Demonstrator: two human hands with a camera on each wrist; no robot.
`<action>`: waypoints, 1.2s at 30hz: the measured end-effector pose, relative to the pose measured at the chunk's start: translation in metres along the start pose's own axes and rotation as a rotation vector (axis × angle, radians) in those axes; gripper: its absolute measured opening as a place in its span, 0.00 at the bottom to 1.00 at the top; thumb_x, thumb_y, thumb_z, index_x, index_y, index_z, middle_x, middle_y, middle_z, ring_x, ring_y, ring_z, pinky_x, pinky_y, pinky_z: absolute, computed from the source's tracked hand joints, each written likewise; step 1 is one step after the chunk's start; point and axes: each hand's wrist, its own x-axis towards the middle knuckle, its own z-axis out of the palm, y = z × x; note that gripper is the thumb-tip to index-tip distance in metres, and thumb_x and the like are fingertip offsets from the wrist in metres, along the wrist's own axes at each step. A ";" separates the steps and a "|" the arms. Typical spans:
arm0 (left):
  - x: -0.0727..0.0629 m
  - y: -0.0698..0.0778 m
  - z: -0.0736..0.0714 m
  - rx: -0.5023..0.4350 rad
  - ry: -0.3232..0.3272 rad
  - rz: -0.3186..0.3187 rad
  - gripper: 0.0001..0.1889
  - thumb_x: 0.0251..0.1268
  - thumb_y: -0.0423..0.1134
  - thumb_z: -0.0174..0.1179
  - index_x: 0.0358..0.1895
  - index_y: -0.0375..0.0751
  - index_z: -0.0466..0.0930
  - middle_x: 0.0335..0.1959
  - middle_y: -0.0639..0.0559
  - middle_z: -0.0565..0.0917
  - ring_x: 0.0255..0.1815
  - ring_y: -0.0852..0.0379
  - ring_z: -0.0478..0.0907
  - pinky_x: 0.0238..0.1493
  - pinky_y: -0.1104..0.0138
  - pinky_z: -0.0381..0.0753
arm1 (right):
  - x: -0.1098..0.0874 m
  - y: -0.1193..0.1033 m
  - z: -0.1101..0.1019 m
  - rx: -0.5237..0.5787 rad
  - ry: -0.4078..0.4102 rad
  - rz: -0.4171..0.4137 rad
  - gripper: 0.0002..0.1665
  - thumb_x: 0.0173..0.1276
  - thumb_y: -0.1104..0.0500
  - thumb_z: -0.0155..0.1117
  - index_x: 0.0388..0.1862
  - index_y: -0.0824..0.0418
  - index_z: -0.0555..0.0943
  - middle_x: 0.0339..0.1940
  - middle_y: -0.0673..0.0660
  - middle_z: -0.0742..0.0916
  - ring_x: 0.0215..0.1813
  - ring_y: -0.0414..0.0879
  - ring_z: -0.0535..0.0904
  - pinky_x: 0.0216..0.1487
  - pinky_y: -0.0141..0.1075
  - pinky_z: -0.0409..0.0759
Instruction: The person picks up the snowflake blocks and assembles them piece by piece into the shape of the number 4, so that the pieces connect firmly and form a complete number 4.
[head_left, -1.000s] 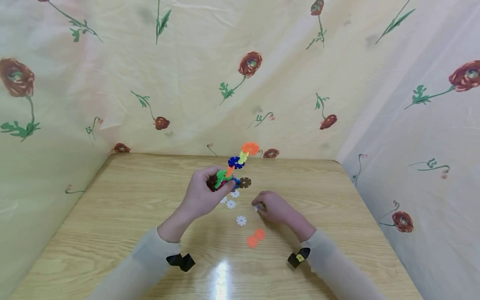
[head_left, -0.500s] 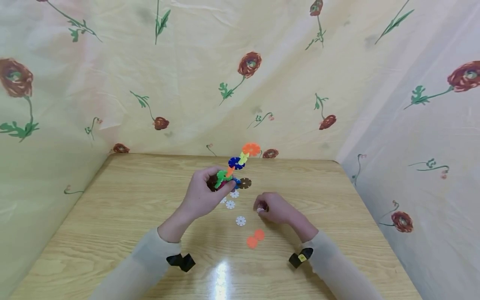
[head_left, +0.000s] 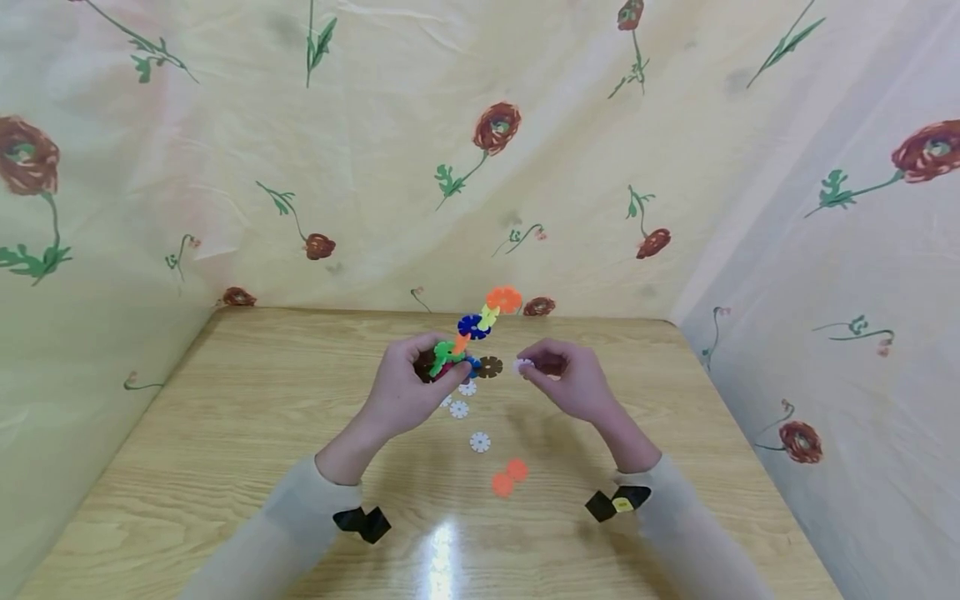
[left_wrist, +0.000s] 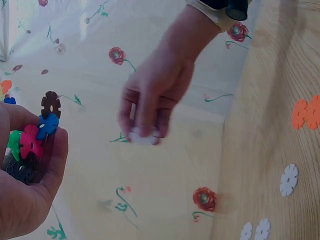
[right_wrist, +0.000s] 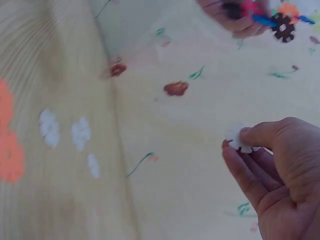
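My left hand [head_left: 408, 383] grips a chain of linked snowflake discs [head_left: 472, 326] in green, pink, blue, brown, yellow and orange. An orange disc [head_left: 504, 299] tops the chain, and a brown disc [head_left: 491, 367] sticks out to the right past the thumb. Between thumb and fingers, my right hand [head_left: 573, 379] pinches a white snowflake disc [right_wrist: 239, 138]. It is raised above the table, a short gap to the right of the brown disc. In the left wrist view the blue disc [left_wrist: 47, 126] joins the brown one just above the left fingertips.
On the wooden table [head_left: 262, 400] lie several white discs, one [head_left: 480, 442] nearer me and others below the left hand. Two orange discs [head_left: 509, 477] lie closer to the front. Flowered cloth [head_left: 390, 167] hangs behind and at the sides.
My right hand has lifted from the table with the white disc and moved up, level with the brown disc. The left hand holds the chain in nearly the same place.
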 end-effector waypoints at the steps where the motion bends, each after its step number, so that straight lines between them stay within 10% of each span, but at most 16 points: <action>1: 0.000 0.000 0.000 -0.001 0.000 0.001 0.05 0.69 0.30 0.70 0.44 0.32 0.87 0.32 0.39 0.89 0.24 0.61 0.81 0.24 0.70 0.80 | 0.001 -0.006 -0.002 0.044 0.027 -0.018 0.06 0.70 0.67 0.74 0.44 0.63 0.90 0.38 0.62 0.93 0.37 0.35 0.89 0.39 0.29 0.90; 16: 0.000 0.003 0.000 0.007 0.006 0.004 0.05 0.69 0.30 0.70 0.44 0.32 0.87 0.31 0.39 0.89 0.23 0.64 0.78 0.23 0.71 0.78 | -0.006 -0.068 -0.008 0.337 0.079 -0.231 0.07 0.66 0.79 0.70 0.43 0.74 0.85 0.38 0.43 0.93 0.36 0.38 0.92 0.33 0.32 0.90; 36: 0.000 0.002 0.005 -0.015 -0.010 0.005 0.05 0.71 0.31 0.69 0.44 0.33 0.87 0.34 0.39 0.90 0.29 0.63 0.86 0.25 0.71 0.80 | -0.011 -0.068 0.006 0.423 0.077 -0.235 0.07 0.65 0.81 0.69 0.38 0.76 0.80 0.36 0.49 0.94 0.37 0.39 0.93 0.37 0.39 0.92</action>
